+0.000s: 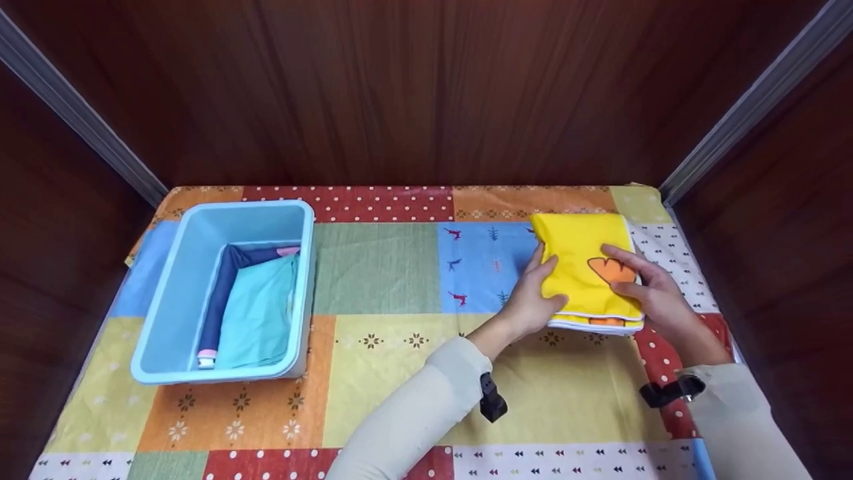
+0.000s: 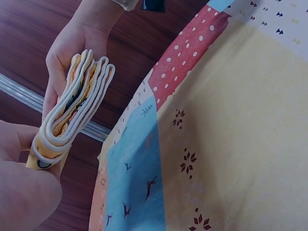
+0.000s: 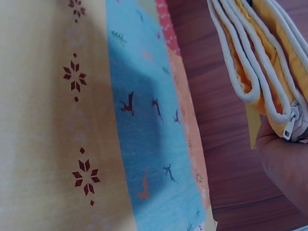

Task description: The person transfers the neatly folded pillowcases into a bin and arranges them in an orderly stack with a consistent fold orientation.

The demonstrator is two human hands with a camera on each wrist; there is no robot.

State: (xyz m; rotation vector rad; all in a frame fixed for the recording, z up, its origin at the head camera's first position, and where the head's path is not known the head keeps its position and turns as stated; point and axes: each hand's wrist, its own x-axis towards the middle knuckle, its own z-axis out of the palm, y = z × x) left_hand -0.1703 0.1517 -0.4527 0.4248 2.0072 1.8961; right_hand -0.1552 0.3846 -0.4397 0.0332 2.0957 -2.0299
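A folded yellow cloth cover [image 1: 580, 267] with an orange print and white piped edges is held up over the right part of the table. My left hand [image 1: 533, 297] grips its left side, thumb on top. On the opposite side my right hand [image 1: 656, 297] pinches it, with the thumb and a finger lying over the upper face. Stacked layers of the cover [image 2: 72, 108] show edge-on in the left wrist view. A small zipper pull [image 3: 289, 126] appears at its corner in the right wrist view. The fingers beneath the cover are mostly hidden.
A light blue plastic bin [image 1: 154, 300] stands on the left of the table. Inside lie a teal folded cloth [image 1: 256, 313] and a navy cloth [image 1: 218, 300] with pink parts. A patchwork tablecloth [image 1: 380, 267] covers the table; dark wooden panels [image 1: 426, 93] enclose the back and sides.
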